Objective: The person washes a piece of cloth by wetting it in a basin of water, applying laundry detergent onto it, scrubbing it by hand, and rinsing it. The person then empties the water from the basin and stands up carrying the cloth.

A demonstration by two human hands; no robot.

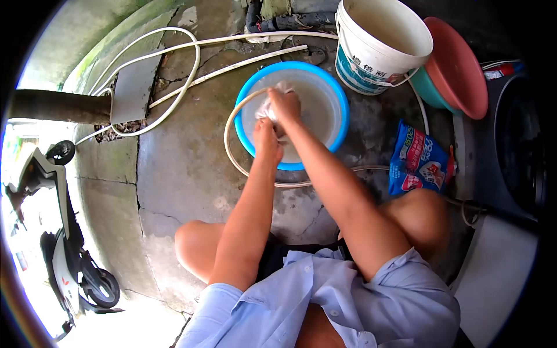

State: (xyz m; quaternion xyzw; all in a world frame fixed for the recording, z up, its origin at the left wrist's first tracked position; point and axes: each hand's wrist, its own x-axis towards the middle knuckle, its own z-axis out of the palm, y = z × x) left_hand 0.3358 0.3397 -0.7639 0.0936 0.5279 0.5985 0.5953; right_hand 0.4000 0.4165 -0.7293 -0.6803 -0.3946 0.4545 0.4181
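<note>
A basin with a bright blue rim (343, 116) stands on the concrete floor in front of me, with cloudy water in it. Over its left half, my left hand (267, 139) is closed on a pale, wet cloth (266, 110). My right hand (285, 105) grips the same cloth just above and to the right, close to my left hand. A pale hose (228, 130) curves round the basin's left side, and its end reaches over the rim up to the cloth. Parts of the cloth are hidden by my fingers.
A white bucket (371, 55) stands behind right, beside a red basin (458, 69) on a green one (434, 87). A blue packet (419, 159) lies right, near my knee and a dark machine (493, 145). Hose loops (197, 58) lie back left; a scooter (64, 249) is far left.
</note>
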